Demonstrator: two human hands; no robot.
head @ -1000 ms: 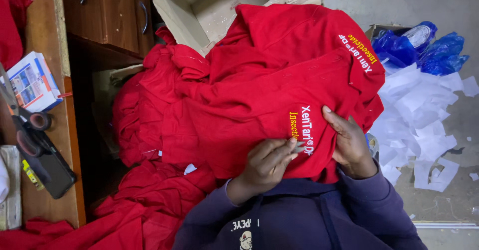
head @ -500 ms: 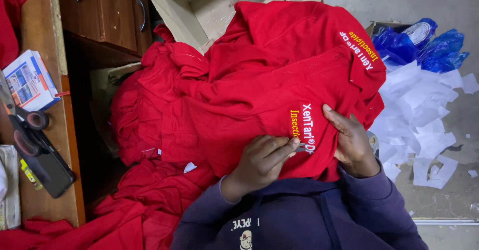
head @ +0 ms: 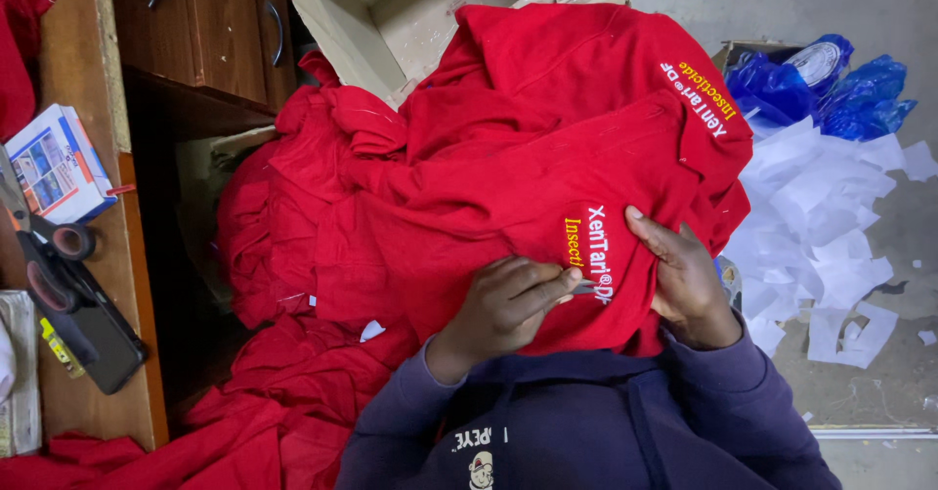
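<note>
Head camera, looking straight down at a person's lap and two bare hands. A red garment (head: 547,158) with embroidered lettering is draped over the knees, spread flat so that the stitched patch faces up between the hands. The left hand (head: 508,306) rests on the cloth just below the lettering, its fingers (head: 547,283) curled together and pinched on a small slim tool, possibly a thread snipper (head: 584,288), whose tip points at the embroidery; the tool is mostly hidden, so its kind is uncertain. The right hand (head: 684,275) lies flat on the cloth at the other side of the lettering, fingers slightly spread and pressing down, apparently to keep the fabric taut and still for the left hand's fine work. It does not clamp anything that can be seen.

More red garments (head: 283,246) are heaped to the left of the lap and spill to the floor, within easy reach. An open cardboard box (head: 391,21) stands beyond the knees. On the floor at the right lies a pile of white paper scraps (head: 831,246), and past it some crumpled blue plastic bags (head: 831,89).

Along the left edge runs a wooden desk (head: 73,138) with drawers below. On it sit a small printed carton (head: 54,163), a pair of black-handled scissors (head: 49,265) and a dark phone-like slab (head: 98,339), all well apart from the hands. The person wears a dark navy sweatshirt (head: 586,422).
</note>
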